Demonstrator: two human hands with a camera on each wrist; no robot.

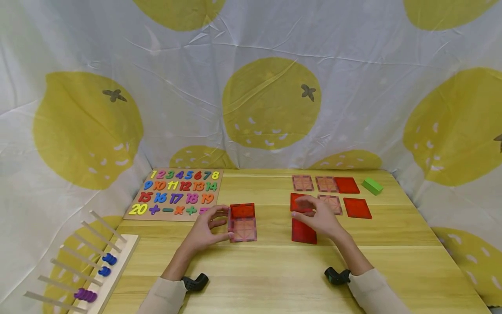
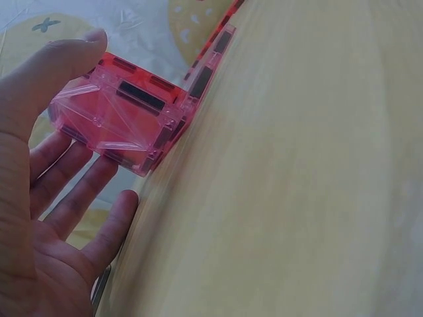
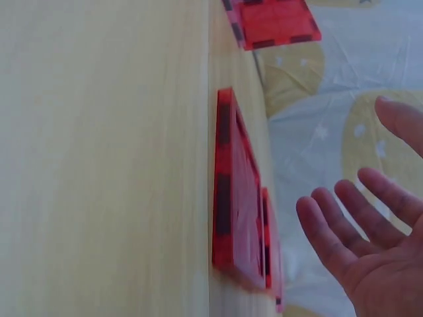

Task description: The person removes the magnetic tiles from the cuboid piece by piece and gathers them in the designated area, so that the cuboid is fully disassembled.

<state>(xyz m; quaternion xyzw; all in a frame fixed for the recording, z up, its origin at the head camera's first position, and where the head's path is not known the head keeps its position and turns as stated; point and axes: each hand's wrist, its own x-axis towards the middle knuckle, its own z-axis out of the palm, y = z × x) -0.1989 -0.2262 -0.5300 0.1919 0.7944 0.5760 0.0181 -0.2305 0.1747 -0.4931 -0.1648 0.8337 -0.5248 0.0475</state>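
My left hand [image 1: 208, 229] holds a clear pink square magnetic tile [image 2: 109, 115] by its edges, thumb on one side and fingers on the other. That tile stands on edge at the left side of a flat pink tile [image 1: 245, 230]. A red tile [image 1: 242, 211] stands upright along the flat tile's far side. My right hand [image 1: 319, 216], fingers spread and loosely bent around nothing, hovers over two flat red tiles. The nearer red tile [image 1: 303, 232] lies just below the hand, and the farther red tile [image 1: 298, 201] is partly covered by the fingers.
More pink tiles [image 1: 302, 183] and red tiles [image 1: 357, 208] lie at the back right, beside a green block [image 1: 372, 186]. A number board [image 1: 180, 194] is at the back left. A wooden peg counter with beads [image 1: 125, 248] stands at the left edge. Lemon-print cloth [image 1: 270, 35] hangs behind.
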